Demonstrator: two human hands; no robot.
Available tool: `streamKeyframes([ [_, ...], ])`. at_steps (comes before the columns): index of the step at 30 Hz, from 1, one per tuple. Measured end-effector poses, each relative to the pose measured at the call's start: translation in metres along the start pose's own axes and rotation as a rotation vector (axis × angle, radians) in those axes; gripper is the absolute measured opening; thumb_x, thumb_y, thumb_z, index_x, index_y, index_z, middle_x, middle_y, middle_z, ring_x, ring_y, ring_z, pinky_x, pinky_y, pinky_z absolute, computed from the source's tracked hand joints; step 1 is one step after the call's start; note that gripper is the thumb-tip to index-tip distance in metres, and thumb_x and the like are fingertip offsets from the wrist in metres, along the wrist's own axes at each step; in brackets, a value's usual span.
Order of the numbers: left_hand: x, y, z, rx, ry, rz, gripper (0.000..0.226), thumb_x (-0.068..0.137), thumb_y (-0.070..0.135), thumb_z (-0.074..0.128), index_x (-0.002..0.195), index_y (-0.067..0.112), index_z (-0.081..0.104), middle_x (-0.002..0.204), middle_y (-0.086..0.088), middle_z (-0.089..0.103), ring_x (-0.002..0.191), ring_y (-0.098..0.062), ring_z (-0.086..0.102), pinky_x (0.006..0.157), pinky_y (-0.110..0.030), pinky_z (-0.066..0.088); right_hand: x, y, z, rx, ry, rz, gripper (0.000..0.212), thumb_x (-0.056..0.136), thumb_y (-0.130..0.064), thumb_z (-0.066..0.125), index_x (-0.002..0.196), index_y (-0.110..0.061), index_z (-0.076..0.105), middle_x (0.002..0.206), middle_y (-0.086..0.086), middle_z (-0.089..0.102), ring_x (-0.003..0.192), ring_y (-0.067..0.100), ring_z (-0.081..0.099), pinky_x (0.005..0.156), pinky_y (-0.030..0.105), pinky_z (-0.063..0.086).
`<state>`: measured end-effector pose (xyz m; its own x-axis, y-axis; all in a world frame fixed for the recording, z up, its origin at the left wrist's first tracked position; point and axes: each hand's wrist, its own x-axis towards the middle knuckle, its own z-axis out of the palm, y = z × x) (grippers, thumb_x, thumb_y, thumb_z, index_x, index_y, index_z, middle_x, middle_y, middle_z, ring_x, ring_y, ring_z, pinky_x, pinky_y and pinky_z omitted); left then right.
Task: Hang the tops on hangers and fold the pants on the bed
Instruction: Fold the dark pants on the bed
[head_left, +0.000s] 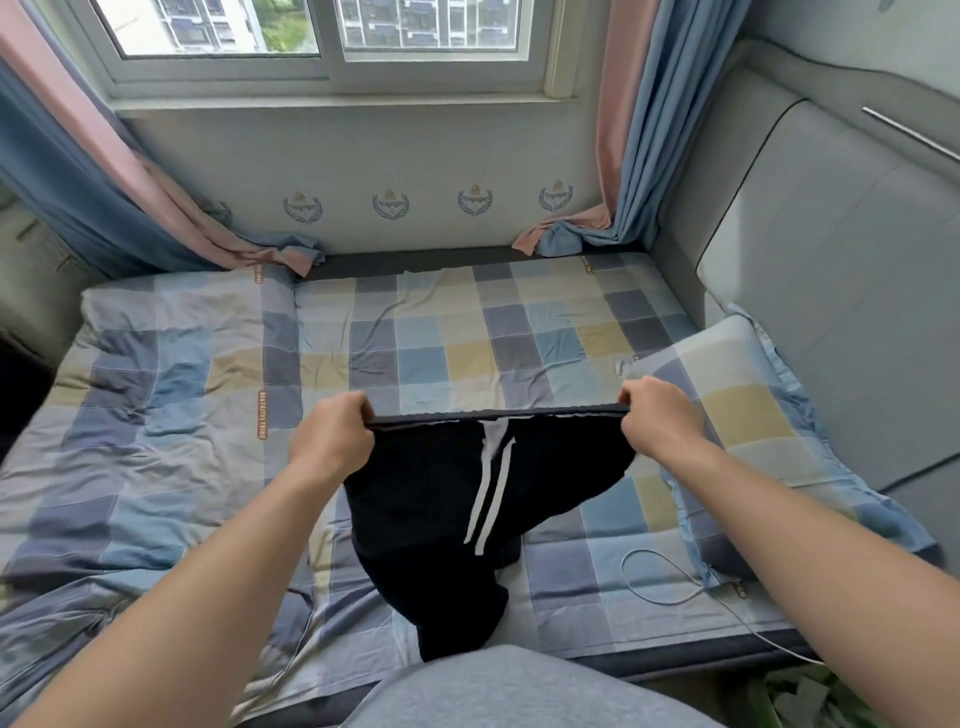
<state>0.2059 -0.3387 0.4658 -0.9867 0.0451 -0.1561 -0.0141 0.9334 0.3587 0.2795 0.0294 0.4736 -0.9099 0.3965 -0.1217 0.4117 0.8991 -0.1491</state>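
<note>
The big bed (467, 322) fills most of the view, and its sheet has blue, grey and yellow squares. A window (332, 31) sits above the far side of the bed, with pink and blue curtains (631, 130) hanging at both ends. A padded grey headboard (831, 249) stands on the right. A puffy quilt (156, 395) with the same squares lies on the left part of the bed. A pillow (737, 410) lies on the right part, next to the headboard. The black pants (426, 519) are in the middle, near the close edge of the bed. Their top band is pulled out straight between the two hands and is held up above the sheet. The rest of the pants hangs down from the band, and the bottom end lies bunched on the bed. The left hand (332, 436) grips the left end of the band with curled fingers. The right hand (660, 415) grips the right end the same way, just in front of the pillow. Two white strings (491, 488) dangle from the middle of the band down the front of the pants. A thin white cable (655, 577) loops on the sheet beside the pillow.
</note>
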Motion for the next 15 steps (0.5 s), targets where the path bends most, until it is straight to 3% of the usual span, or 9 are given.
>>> streamKeyframes([
  [4, 0.003, -0.027, 0.008, -0.108, -0.102, -0.168, 0.033, 0.084, 0.001, 0.046, 0.097, 0.024, 0.066, 0.099, -0.001, 0.067, 0.084, -0.022, 0.064, 0.059, -0.03, 0.046, 0.005, 0.011, 0.002, 0.353, -0.071, 0.183, 0.028, 0.082, -0.002, 0.049, 0.085, -0.023, 0.067, 0.09, 0.005, 0.064, 0.083, 0.029, 0.057, 0.071, 0.032, 0.044],
  [8, 0.001, -0.025, 0.016, -0.844, -0.205, -0.496, 0.034, 0.098, -0.006, 0.037, 0.102, 0.012, 0.065, 0.102, -0.018, 0.067, 0.073, -0.032, 0.075, 0.051, -0.032, 0.058, 0.001, -0.001, 0.006, 0.927, -0.231, 0.425, 0.038, 0.09, 0.004, 0.035, 0.087, -0.015, 0.068, 0.079, 0.013, 0.062, 0.059, 0.028, 0.057, 0.052, 0.029, 0.051],
  [12, 0.001, -0.018, 0.013, -1.225, -0.157, -0.519, 0.027, 0.098, -0.008, 0.04, 0.094, 0.006, 0.062, 0.099, -0.02, 0.065, 0.08, -0.032, 0.069, 0.061, -0.033, 0.057, -0.003, -0.001, 0.003, 1.205, -0.383, 0.466, 0.024, 0.095, 0.003, 0.043, 0.099, -0.006, 0.066, 0.081, 0.013, 0.061, 0.061, 0.025, 0.057, 0.053, 0.033, 0.055],
  [15, 0.005, -0.016, 0.004, -1.374, -0.088, -0.416, 0.021, 0.095, -0.005, 0.047, 0.1, 0.01, 0.062, 0.103, -0.017, 0.064, 0.09, -0.031, 0.068, 0.074, -0.034, 0.057, 0.002, 0.003, -0.01, 1.394, -0.413, 0.368, 0.016, 0.095, 0.002, 0.053, 0.108, -0.002, 0.062, 0.093, 0.017, 0.066, 0.071, 0.028, 0.067, 0.059, 0.032, 0.061],
])
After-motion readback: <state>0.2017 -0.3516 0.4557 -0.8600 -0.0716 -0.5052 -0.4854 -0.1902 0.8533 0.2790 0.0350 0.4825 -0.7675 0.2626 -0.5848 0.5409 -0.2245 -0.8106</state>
